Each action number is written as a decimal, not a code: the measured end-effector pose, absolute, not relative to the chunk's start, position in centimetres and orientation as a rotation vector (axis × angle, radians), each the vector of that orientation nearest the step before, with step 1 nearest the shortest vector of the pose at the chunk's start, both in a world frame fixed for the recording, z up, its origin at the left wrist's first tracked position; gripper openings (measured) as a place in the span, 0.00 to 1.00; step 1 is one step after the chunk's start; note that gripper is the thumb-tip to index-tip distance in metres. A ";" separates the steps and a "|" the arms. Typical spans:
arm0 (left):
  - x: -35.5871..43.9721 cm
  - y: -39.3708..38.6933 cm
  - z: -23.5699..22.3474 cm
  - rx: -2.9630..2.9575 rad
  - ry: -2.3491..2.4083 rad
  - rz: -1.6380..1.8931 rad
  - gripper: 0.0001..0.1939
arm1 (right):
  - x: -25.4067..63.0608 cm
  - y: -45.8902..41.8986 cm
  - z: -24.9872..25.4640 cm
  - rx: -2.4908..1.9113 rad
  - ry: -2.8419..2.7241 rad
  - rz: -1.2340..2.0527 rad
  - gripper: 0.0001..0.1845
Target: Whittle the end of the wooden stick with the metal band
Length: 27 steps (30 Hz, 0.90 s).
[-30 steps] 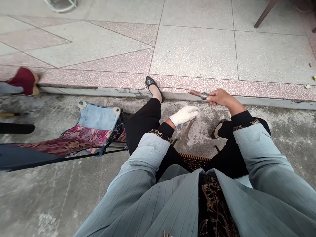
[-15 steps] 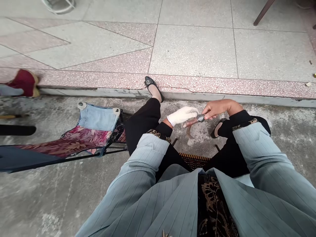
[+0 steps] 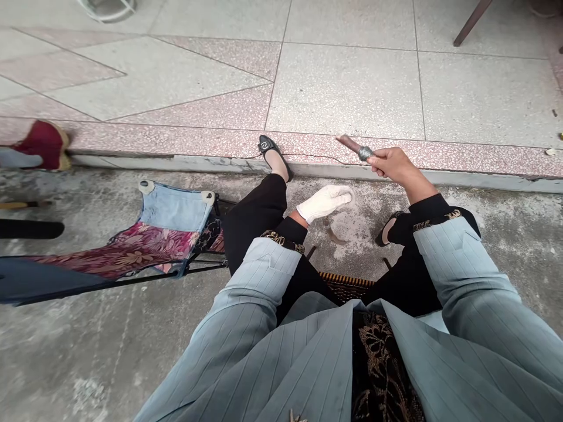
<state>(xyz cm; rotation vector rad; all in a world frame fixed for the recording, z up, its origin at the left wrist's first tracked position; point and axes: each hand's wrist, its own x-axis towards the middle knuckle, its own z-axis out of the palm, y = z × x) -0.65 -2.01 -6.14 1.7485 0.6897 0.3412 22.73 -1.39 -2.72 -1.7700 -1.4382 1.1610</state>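
My right hand (image 3: 391,164), bare, is closed round one end of a short brown stick (image 3: 350,143) with a grey, ringed band beside my fingers. The stick's pale tip points away to the upper left, over the step edge. My left hand (image 3: 326,203) wears a white knitted glove and hangs between my knees, its fingers pressed together. Whatever they may hold is hidden. Just below the glove shows a thin, curved brown piece (image 3: 335,235); whether the glove touches it I cannot tell.
A raised tiled step (image 3: 343,88) runs across in front, above rough concrete (image 3: 132,340). At my left is a folding chair (image 3: 145,246) with flowered fabric. Another person's red shoe (image 3: 44,146) is at far left. A woven seat (image 3: 347,287) shows between my legs.
My right hand has lifted the stick up and away from the gloved hand, and its tip has swung from lower left to upper left. My left hand has hardly moved.
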 end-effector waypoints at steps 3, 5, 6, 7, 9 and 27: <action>-0.8 -2.0 -5.7 1.815 0.680 0.312 0.14 | 22.5 -1.3 -2.8 -2.016 -1.722 0.945 0.13; -0.7 -2.1 -5.6 1.806 0.721 0.322 0.14 | 22.4 -1.3 -2.8 -2.113 -1.896 0.891 0.15; -0.7 -2.0 -5.6 1.795 0.749 0.331 0.13 | 22.4 -1.4 -2.8 -2.160 -1.977 0.908 0.15; -0.7 -2.0 -5.6 1.787 0.774 0.341 0.13 | 22.4 -1.4 -2.8 -2.201 -2.057 0.958 0.14; -0.8 -1.8 -5.8 1.789 0.794 0.358 0.12 | 22.5 -1.7 -2.8 -2.188 -2.221 1.204 0.12; -0.7 -2.0 -7.0 1.554 0.713 0.390 0.13 | 23.8 -1.6 -2.3 -1.545 -1.411 1.439 0.13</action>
